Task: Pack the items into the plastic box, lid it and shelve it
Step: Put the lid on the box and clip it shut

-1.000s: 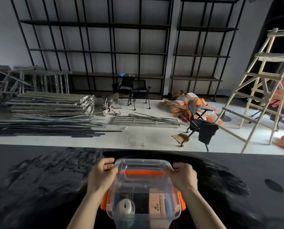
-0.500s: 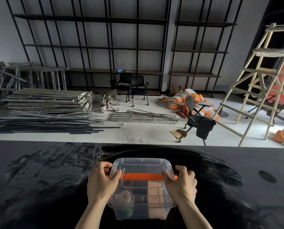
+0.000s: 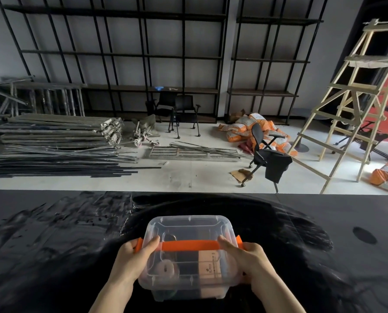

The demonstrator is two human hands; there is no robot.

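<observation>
A clear plastic box [image 3: 189,229] with its lid on sits on the black table [image 3: 53,245], low in the middle of the view. An orange handle [image 3: 189,245] lies across the lid, and orange side clips show at both ends. Inside, through the plastic, I see a white tape roll [image 3: 165,269] and a brown cardboard packet [image 3: 211,265]. My left hand [image 3: 134,260] grips the box's left side at the clip, thumb on the lid. My right hand [image 3: 249,259] grips the right side the same way.
Beyond the table's far edge lies a pale floor with stacked metal bars [image 3: 53,141], an office chair [image 3: 267,154], orange sacks [image 3: 251,129] and a wooden ladder [image 3: 355,98]. Black metal shelving [image 3: 184,57] lines the back wall. A round hole [image 3: 364,234] marks the table at right.
The box has tipped from tilted toward me to level on the table. Both hands slid from the far corners of the lid down to the side clips.
</observation>
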